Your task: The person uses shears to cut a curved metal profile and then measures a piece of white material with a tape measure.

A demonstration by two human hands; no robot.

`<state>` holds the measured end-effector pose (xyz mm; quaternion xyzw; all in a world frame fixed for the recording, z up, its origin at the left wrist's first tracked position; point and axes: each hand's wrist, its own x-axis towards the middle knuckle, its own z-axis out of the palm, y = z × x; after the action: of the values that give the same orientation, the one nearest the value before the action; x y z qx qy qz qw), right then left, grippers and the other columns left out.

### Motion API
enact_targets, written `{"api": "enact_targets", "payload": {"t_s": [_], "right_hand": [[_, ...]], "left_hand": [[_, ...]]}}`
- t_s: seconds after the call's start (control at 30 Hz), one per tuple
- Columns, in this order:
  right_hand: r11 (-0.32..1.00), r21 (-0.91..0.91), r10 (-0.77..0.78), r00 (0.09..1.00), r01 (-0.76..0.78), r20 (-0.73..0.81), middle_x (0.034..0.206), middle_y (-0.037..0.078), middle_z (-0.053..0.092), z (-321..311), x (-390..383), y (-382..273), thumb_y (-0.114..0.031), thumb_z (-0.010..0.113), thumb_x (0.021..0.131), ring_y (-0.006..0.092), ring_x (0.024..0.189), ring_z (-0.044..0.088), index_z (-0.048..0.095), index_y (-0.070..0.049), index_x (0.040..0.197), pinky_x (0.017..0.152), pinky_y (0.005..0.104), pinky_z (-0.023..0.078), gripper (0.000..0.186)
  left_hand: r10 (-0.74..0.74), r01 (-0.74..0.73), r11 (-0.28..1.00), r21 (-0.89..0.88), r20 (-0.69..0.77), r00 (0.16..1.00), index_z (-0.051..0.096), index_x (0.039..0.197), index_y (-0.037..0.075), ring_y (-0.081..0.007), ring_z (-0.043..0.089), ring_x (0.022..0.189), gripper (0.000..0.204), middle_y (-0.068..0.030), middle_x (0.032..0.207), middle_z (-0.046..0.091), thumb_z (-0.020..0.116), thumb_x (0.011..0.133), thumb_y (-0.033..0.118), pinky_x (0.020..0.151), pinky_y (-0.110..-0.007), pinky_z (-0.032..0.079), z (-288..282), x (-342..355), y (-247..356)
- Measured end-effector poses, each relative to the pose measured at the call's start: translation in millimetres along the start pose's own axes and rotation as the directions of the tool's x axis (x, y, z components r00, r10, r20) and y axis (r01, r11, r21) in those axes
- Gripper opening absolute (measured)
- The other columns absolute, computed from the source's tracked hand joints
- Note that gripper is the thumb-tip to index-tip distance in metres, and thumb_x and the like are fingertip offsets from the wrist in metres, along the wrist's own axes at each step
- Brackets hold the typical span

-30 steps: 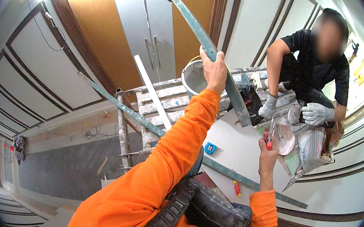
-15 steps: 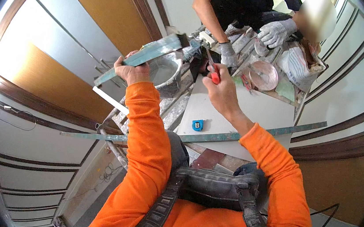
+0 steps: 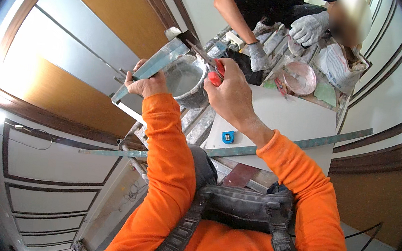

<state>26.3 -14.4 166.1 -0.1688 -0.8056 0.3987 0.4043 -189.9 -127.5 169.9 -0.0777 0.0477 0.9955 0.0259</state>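
Observation:
My left hand is closed around a greenish-grey metal channel, which slants up and to the right. Its far end looks dark and bent. In my right hand is a pair of red-handled snips, handles spread apart. The jaws point up-left and reach the channel's dark end; whether they touch the metal I cannot tell. Below my right hand, a blue tape measure lies on a white board. A long greenish metal strip crosses the board and passes beneath my right forearm.
A bucket of grey liquid stands just behind the channel. Across from me crouches a person with gloved hands, beside a round pinkish bowl and a white sack. Stained planks run under the board.
My right hand has brought the snips left to the channel's end, and their handles have spread. The channel in my left hand has tilted more steeply. The person's gloved hands have shifted slightly.

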Motion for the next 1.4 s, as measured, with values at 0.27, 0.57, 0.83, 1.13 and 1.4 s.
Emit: {"api": "enact_targets", "payload": {"t_s": [0.27,0.57,0.83,1.13,1.4], "right_hand": [[0.994,-0.059,-0.098,0.992,0.093,-0.080,0.103,0.017,0.064,3,10,-9,-0.018,0.078,0.080,0.0365,0.100,0.065,0.054,-0.001,0.113,0.086,0.0470,0.053,0.044],[0.997,-0.032,-0.077,0.994,0.074,-0.080,0.096,0.015,0.067,-4,13,-8,-0.017,0.077,0.081,0.0339,0.091,0.070,0.056,-0.004,0.108,0.077,0.0437,0.056,0.037],[0.988,-0.095,-0.127,0.988,0.119,-0.087,0.077,0.011,0.067,-11,16,-1,-0.014,0.074,0.083,0.0333,0.072,0.072,0.057,-0.006,0.098,0.062,0.0416,0.055,0.024],[0.992,-0.056,-0.116,0.984,0.110,-0.133,0.085,0.011,0.072,-8,15,7,-0.019,0.076,0.082,0.0333,0.075,0.073,0.059,-0.008,0.098,0.064,0.0435,0.058,0.026],[0.984,-0.067,-0.171,0.971,0.162,-0.165,0.086,0.011,0.073,-19,19,11,-0.016,0.073,0.083,0.0329,0.075,0.073,0.060,-0.009,0.099,0.064,0.0433,0.058,0.022]], "left_hand": [[-0.058,0.064,0.997,-0.046,0.130,0.990,0.056,0.072,0.003,-0.0300,0.062,0.077,0.038,-0.0147,0.075,0.062,0.048,0.082,0.039,0.084,-0.051,0.051,-9,20,11],[-0.039,0.048,0.996,-0.071,0.117,0.992,0.047,0.076,0.012,-0.0180,0.062,0.064,0.023,-0.0013,0.066,0.054,0.053,0.079,0.034,0.066,-0.036,0.055,8,-8,-2],[0.015,-0.015,1.000,-0.002,0.158,0.987,0.045,0.072,0.013,-0.0179,0.060,0.062,0.022,-0.0017,0.066,0.052,0.053,0.079,0.032,0.063,-0.033,0.054,11,-11,2],[-0.047,0.050,0.999,-0.006,0.217,0.975,0.043,0.074,0.012,-0.0173,0.057,0.063,0.022,-0.0022,0.067,0.049,0.052,0.079,0.031,0.062,-0.032,0.051,12,-18,-4],[-0.152,0.166,0.986,-0.037,0.246,0.957,0.042,0.075,0.011,-0.0182,0.056,0.065,0.023,-0.0023,0.068,0.048,0.052,0.079,0.031,0.063,-0.032,0.050,11,-20,-9]]}}
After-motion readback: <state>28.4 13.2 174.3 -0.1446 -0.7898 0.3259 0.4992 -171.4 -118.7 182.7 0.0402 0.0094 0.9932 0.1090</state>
